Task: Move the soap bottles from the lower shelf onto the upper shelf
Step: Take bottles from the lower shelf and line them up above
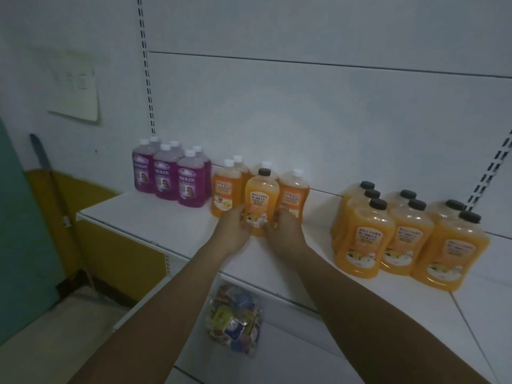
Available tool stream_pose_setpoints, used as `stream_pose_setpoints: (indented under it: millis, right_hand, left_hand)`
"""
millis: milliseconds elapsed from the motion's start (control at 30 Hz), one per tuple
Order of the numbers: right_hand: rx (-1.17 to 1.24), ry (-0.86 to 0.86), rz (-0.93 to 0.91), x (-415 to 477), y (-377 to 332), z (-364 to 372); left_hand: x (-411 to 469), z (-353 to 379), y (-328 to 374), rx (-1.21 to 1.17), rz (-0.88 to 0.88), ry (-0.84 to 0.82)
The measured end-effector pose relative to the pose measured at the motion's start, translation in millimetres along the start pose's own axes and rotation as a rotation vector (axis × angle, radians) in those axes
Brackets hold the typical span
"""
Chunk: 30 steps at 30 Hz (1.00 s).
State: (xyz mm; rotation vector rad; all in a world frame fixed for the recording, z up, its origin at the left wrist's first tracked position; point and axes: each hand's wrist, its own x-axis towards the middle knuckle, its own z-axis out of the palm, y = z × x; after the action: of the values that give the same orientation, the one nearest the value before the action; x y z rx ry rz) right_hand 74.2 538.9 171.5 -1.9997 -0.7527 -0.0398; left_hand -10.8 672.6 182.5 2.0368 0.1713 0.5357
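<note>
An orange soap bottle with a black cap [261,196] stands upright on the white upper shelf [155,220]. My left hand [232,231] grips its lower left side and my right hand [282,234] its lower right side. Behind it stand several orange bottles with white caps [223,189]. Several larger orange bottles with black caps [401,234] are grouped at the right of the same shelf. The lower shelf [299,342] shows below my forearms.
Several purple bottles [171,173] stand at the shelf's left rear. A clear bag of colourful packets [235,320] lies on the lower shelf. A broom handle [52,173] leans on the wall at the left, beside a teal panel [19,231].
</note>
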Motion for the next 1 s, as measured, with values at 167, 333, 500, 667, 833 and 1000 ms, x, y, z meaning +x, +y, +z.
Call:
stream_pose_setpoints:
  millis: [167,333,500,667,833,1000]
  right_hand:
    - [-0.008,0.044,0.021,16.2,1.8,7.4]
    - [-0.084,0.078,0.078,27.8,2.9,12.5]
    - [-0.149,0.105,0.131,34.3,2.2,16.6]
    - [-0.154,0.096,0.117,29.2,-1.9,15.0]
    - [-0.063,-0.053,-0.003,-0.4,-18.0,-3.7]
    - [-0.306,-0.073,0.058,-54.4,-33.6,-43.1]
  left_hand:
    - [-0.8,2.4,-12.2,-0.003,0.061,0.001]
    - [3.6,4.8,-22.2,0.052,-0.025,-0.068]
    - [8.6,-1.3,-17.5,0.034,-0.013,-0.074]
    - [3.6,-4.1,-13.9,0.051,-0.020,-0.070]
    - [-15.6,-10.1,6.8,0.074,-0.009,-0.046]
    - [-59.1,-9.2,33.9,0.114,0.008,0.042]
